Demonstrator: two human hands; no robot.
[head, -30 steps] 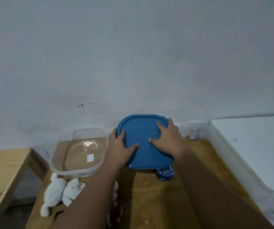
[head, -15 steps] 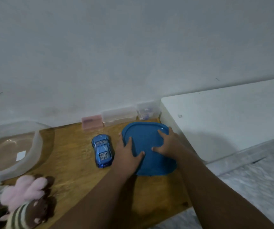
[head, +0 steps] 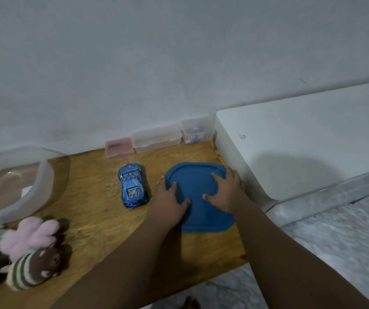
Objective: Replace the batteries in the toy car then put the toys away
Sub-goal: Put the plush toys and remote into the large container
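Observation:
A blue lid (head: 198, 210) lies flat on the wooden table (head: 94, 210) at its right end. My left hand (head: 168, 201) rests on the lid's left edge with spread fingers. My right hand (head: 226, 192) presses flat on its right half. A shiny blue toy car (head: 132, 188) stands on the table just left of the lid, clear of both hands. A clear plastic container (head: 18, 186) sits open at the far left. Several plush toys (head: 23, 253) lie in a heap at the front left.
Three small plastic boxes line the wall: a pink one (head: 118, 147), a clear long one (head: 156, 138) and a clear one (head: 198, 131) with blue items inside. A white cabinet (head: 301, 139) abuts the table's right end. Marble floor (head: 339, 230) lies below.
A second ago the lid was held up near the wall, hiding the car. It has since come down flat at the table's right end, and my view swung right.

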